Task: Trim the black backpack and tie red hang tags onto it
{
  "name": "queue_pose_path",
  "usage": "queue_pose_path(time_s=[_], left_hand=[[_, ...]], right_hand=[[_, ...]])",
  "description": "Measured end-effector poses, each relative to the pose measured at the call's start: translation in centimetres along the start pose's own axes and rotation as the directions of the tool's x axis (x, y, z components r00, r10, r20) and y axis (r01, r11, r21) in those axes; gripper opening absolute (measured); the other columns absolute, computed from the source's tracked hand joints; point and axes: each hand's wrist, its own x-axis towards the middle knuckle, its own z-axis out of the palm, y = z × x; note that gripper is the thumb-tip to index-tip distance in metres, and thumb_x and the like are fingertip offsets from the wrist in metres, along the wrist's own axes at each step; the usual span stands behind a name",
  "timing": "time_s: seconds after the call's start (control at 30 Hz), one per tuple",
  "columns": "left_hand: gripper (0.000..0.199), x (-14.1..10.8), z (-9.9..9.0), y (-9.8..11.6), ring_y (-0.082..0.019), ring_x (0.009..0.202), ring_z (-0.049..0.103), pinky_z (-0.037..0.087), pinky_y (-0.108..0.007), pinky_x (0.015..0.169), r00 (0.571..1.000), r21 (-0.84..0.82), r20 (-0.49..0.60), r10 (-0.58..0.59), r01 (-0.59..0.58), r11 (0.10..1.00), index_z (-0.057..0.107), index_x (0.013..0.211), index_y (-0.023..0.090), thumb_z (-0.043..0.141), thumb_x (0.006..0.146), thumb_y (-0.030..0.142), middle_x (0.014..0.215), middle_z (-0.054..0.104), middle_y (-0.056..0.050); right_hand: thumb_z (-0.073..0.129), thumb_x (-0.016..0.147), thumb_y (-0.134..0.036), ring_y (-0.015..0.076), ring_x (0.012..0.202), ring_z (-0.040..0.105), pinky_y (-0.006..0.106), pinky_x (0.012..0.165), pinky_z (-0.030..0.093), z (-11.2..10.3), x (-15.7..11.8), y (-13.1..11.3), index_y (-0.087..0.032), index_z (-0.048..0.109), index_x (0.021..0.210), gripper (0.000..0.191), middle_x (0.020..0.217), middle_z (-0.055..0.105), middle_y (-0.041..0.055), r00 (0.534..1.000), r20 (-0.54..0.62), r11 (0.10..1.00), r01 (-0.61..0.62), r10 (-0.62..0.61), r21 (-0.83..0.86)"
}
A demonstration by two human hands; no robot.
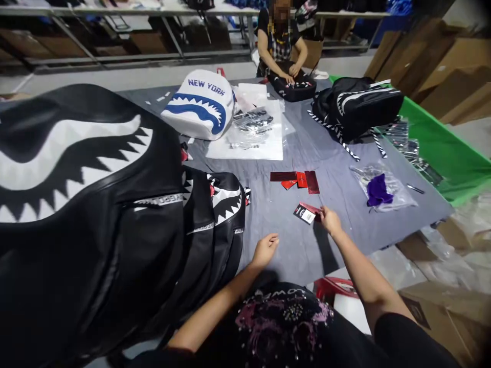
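My right hand (pixel 330 221) pinches hang tags (pixel 307 212), a black-and-white one beside a reddish one, just above the grey table. My left hand (pixel 266 249) hovers near the front edge of the table with its fingers curled together, and nothing shows in them. Beyond both hands lie red tags (pixel 302 179) with a dark red strip (pixel 283 176) at their left. To the left of my left hand stands a row of black backpacks (pixel 153 245) printed with white shark teeth.
A white "NEW YORK" backpack (pixel 201 105) stands beside clear plastic packets (pixel 253 122). A person (pixel 282 51) across the table handles a black bag (pixel 293 89). At right are a black backpack (pixel 364 110), a purple item in plastic (pixel 379 190), a pen (pixel 415 189) and a green bin (pixel 452 153).
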Motion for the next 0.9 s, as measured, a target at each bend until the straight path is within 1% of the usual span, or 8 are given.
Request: queue_pose_path(time_s=[0.13, 0.3, 0.47, 0.53, 0.6, 0.67, 0.77, 0.9], left_hand=[[0.030, 6.1, 2.7, 2.0, -0.014, 0.074, 0.066, 0.053, -0.028, 0.076, 0.997, 0.046, -0.060, -0.041, 0.044, 0.998, 0.066, 0.108, 0.013, 0.055, 0.081, 0.022, 0.089, 0.072, -0.006], [0.027, 11.0, 3.7, 4.3, -0.018, 0.086, 0.066, 0.051, -0.033, 0.084, 0.994, 0.099, -0.102, -0.041, 0.051, 0.994, 0.067, 0.107, 0.015, 0.057, 0.083, 0.022, 0.100, 0.071, -0.009], [0.035, 14.0, 4.0, 6.9, -0.022, 0.111, 0.059, 0.043, -0.038, 0.102, 0.997, 0.133, -0.075, 0.017, -0.007, 0.991, 0.063, 0.119, 0.014, 0.054, 0.086, 0.020, 0.124, 0.063, -0.013], [0.043, 14.5, 4.3, 7.9, -0.023, 0.124, 0.051, 0.037, -0.037, 0.109, 0.998, 0.141, -0.006, 0.061, -0.060, 0.988, 0.061, 0.124, 0.018, 0.061, 0.081, 0.019, 0.132, 0.059, -0.010], [0.044, 14.6, 4.6, 8.6, -0.023, 0.117, 0.057, 0.041, -0.035, 0.105, 0.993, 0.140, 0.091, 0.079, -0.092, 0.986, 0.064, 0.119, 0.021, 0.067, 0.075, 0.019, 0.122, 0.066, -0.006], [0.030, 14.6, 4.5, 8.9, -0.021, 0.090, 0.066, 0.050, -0.032, 0.088, 0.986, 0.137, 0.157, 0.055, -0.077, 0.988, 0.069, 0.108, 0.019, 0.063, 0.079, 0.024, 0.092, 0.073, -0.004], [0.034, 15.8, 3.4, 8.9, -0.015, 0.060, 0.062, 0.051, -0.028, 0.068, 0.993, 0.117, 0.118, 0.007, -0.021, 0.993, 0.069, 0.106, 0.016, 0.044, 0.092, 0.034, 0.066, 0.067, -0.002], [0.042, 20.3, 1.1, 9.7, -0.012, 0.066, 0.062, 0.051, -0.025, 0.067, 0.999, 0.035, -0.038, 0.001, 0.001, 0.999, 0.066, 0.112, 0.016, 0.034, 0.096, 0.039, 0.089, 0.070, -0.005]], right_hand=[[0.053, 0.095, -0.038, 0.0217, 0.105, 0.058, 0.043, 0.090, 0.049, -0.3, 6.3, -0.8, -0.018, 0.053, 0.126, 0.037, 0.122, 0.057, 0.0089, 0.979, 0.099, 0.973, 0.190, -0.178, -0.128], [0.053, 0.094, -0.028, 0.0231, 0.112, 0.052, 0.045, 0.097, 0.043, 0.5, 10.5, -0.8, -0.016, 0.059, 0.113, 0.023, 0.122, 0.055, 0.0085, 0.887, 0.252, 0.884, 0.434, -0.387, -0.172], [0.041, 0.092, -0.008, 0.0270, 0.107, 0.052, 0.045, 0.098, 0.036, 0.2, 9.9, -1.0, -0.010, 0.062, 0.100, 0.023, 0.109, 0.060, 0.0174, 0.792, 0.313, 0.823, 0.565, -0.524, -0.051], [0.042, 0.091, -0.009, 0.0260, 0.100, 0.054, 0.043, 0.098, 0.035, -0.1, 8.7, -2.3, -0.011, 0.063, 0.098, 0.022, 0.099, 0.063, 0.0159, 0.753, 0.304, 0.800, 0.598, -0.583, 0.054], [0.045, 0.091, -0.014, 0.0232, 0.093, 0.056, 0.039, 0.097, 0.035, -0.5, 7.7, -3.9, -0.015, 0.063, 0.097, 0.018, 0.091, 0.064, 0.0111, 0.733, 0.262, 0.778, 0.604, -0.627, 0.172], [0.048, 0.092, -0.022, 0.0206, 0.087, 0.058, 0.035, 0.093, 0.038, -1.0, 7.9, -5.2, -0.018, 0.063, 0.092, 0.016, 0.085, 0.065, 0.0072, 0.751, 0.193, 0.769, 0.573, -0.631, 0.284], [0.043, 0.095, -0.036, 0.0190, 0.083, 0.060, 0.032, 0.083, 0.045, -1.7, 11.3, -5.3, -0.020, 0.062, 0.099, 0.025, 0.091, 0.067, 0.0058, 0.863, 0.052, 0.792, 0.436, -0.503, 0.427], [0.034, 0.097, -0.043, 0.0154, 0.065, 0.061, 0.032, 0.066, 0.050, -1.7, 18.8, -4.3, -0.016, 0.052, 0.124, 0.042, 0.099, 0.066, 0.0086, 0.982, -0.033, 0.785, 0.168, -0.186, 0.596]])
